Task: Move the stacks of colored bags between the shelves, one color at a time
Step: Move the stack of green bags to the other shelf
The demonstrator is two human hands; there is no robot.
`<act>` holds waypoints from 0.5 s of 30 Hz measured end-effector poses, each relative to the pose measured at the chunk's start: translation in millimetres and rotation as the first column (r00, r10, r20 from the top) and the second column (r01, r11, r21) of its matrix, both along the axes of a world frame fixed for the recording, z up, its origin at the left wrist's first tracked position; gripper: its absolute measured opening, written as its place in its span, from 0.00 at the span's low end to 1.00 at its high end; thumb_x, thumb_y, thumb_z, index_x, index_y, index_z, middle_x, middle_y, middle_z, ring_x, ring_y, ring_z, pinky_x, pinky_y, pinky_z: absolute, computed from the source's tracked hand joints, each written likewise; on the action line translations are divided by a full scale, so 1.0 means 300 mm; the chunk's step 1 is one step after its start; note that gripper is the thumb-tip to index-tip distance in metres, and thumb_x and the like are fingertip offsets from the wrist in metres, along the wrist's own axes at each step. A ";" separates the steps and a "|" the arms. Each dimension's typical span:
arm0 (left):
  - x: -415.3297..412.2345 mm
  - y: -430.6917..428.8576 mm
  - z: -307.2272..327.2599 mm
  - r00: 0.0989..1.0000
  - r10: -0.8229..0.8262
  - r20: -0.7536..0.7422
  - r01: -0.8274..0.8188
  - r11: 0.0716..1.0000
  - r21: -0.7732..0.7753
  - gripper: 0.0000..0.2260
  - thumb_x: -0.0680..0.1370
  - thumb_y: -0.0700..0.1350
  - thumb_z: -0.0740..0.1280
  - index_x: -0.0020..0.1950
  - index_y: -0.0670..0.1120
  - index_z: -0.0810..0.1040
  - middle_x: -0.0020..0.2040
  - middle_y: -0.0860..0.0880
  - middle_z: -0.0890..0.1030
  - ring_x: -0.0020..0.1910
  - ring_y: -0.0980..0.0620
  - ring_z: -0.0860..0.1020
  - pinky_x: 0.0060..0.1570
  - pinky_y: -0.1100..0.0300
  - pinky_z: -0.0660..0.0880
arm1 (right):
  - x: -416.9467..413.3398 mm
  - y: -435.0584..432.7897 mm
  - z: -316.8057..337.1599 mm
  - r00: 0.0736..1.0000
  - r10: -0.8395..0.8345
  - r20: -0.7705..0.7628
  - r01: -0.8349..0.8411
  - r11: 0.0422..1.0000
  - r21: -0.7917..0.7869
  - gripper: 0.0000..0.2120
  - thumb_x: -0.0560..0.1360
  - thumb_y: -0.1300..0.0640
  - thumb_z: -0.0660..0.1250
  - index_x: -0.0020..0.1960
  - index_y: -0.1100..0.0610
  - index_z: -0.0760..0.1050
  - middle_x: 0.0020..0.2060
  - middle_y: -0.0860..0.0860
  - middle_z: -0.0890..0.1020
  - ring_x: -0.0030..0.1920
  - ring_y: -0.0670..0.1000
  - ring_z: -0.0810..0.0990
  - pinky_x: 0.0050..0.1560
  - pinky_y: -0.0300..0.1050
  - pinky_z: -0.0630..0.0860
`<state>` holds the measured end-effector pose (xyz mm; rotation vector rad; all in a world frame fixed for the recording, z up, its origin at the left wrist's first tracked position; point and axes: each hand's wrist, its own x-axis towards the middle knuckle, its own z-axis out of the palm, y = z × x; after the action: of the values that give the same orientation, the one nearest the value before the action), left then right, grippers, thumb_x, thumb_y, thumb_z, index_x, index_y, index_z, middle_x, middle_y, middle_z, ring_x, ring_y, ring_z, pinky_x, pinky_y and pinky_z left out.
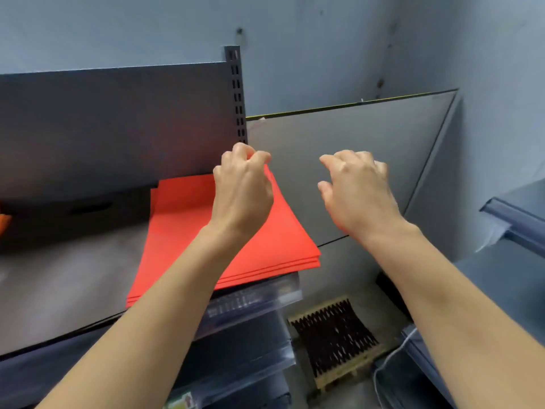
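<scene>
The left hand (243, 187) lies over the far right corner of the stack of red bags (188, 231), its fingers curled tight with the thumb tucked against them. The corner of the stack runs under the hand, so I cannot tell whether the fingers pinch the bags or only rest there. The right hand (356, 190) hangs in the air just to the right of the stack, apart from it, with fingers loosely bent and spread and nothing in them. Both forearms are bare and reach in from the lower edge of the view. The red bags lie flat in a neat pile at the right end of a grey shelf (59, 284), their near right corner jutting a little past the shelf's front edge. A clear plastic label strip (253, 302) runs along that edge just beneath the pile. Behind the shelf stands a dark back panel (118, 128), ending at a slotted upright post (237, 93). To the right of the post a large grey board (354, 143) leans against the pale wall (295, 39). Below it, on the floor, sits a small wooden frame with black mesh (333, 335). A sliver of something orange (4, 222) shows at the far left edge. At the far right the edge of another shelf unit (516, 214) comes into view.
</scene>
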<state>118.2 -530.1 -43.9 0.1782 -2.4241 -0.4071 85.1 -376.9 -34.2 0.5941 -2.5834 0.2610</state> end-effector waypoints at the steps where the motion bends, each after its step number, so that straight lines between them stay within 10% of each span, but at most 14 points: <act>1: -0.017 0.065 0.015 0.996 -0.070 -0.061 0.070 0.997 -0.013 0.17 0.75 0.35 0.62 0.63 0.44 0.75 0.60 0.42 0.72 0.58 0.42 0.70 0.54 0.51 0.65 | 0.010 0.059 0.011 0.999 -0.038 -0.025 0.038 0.999 0.000 0.15 0.79 0.54 0.58 0.65 0.56 0.69 0.62 0.52 0.73 0.63 0.56 0.67 0.61 0.50 0.61; 15: -0.011 1.115 0.129 0.613 -0.711 -0.345 0.705 0.689 -0.167 0.15 0.71 0.34 0.63 0.56 0.40 0.79 0.52 0.40 0.77 0.50 0.39 0.75 0.48 0.51 0.67 | 0.308 1.031 0.115 0.745 -0.618 -0.251 0.626 0.778 -0.058 0.13 0.75 0.60 0.63 0.59 0.59 0.74 0.54 0.57 0.79 0.58 0.61 0.73 0.54 0.52 0.65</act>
<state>115.0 -195.5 -5.1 -0.8465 -1.9971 -0.6955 177.6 -67.5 0.2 -0.2452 -2.3667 -0.0822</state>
